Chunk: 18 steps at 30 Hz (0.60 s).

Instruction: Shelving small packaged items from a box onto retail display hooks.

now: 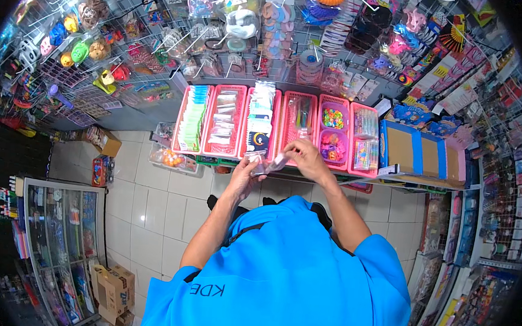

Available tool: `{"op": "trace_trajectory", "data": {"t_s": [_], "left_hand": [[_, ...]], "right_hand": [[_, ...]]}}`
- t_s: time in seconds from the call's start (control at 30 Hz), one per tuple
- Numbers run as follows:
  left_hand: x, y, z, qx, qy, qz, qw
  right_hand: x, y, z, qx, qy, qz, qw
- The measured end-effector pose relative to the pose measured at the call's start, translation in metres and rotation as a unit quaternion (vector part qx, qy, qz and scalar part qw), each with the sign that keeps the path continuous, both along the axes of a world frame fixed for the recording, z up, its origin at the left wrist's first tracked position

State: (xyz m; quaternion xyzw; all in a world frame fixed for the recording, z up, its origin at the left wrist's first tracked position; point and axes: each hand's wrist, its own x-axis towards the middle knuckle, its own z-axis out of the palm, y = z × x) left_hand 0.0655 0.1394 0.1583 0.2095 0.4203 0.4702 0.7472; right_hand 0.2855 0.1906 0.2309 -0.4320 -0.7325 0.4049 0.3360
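Observation:
Just in front of the row of pink plastic baskets, my left hand (243,174) holds a small clear plastic packet (257,167) with pinkish contents. My right hand (306,158) pinches another small clear packet (278,162) beside it, over the front edge of the row. Behind my left hand, a pink basket (247,116) holds packaged items, the front one dark with a printed design. Nearest my right hand, a pink basket (292,102) holds some bagged items. What exactly is inside the small packets cannot be made out.
More pink baskets stand alongside, one with lilac tubs of beads (333,116). Blue-edged cardboard trays (402,148) sit at the right. Hooks with bagged hair accessories (242,23) project from the wire grid above. A glass display case (62,240) and an open carton (113,289) stand at left.

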Motion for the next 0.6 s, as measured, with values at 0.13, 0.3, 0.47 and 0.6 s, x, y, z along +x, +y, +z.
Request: {"op": "trace_trajectory", "data": {"t_s": [0.13,0.3,0.47,0.6], "left_hand": [[0.0,-0.001,0.012,-0.008,0.011,-0.001,1.0],[0.002,-0.001,0.007,0.008,0.027,-0.009,1.0],[0.011,-0.003,0.018,0.03,0.019,-0.02,0.999],[0.007,-0.005,0.01,0.048,0.032,-0.027,0.998]], "right_hand": [[0.03,0.028,-0.017,0.115,-0.154,-0.055,0.98],[0.039,0.042,-0.04,0.082,-0.262,-0.09,0.957],[0.046,0.051,-0.083,0.133,-0.319,-0.071,0.936],[0.033,0.048,-0.077,0.16,-0.308,-0.1,0.933]]}}
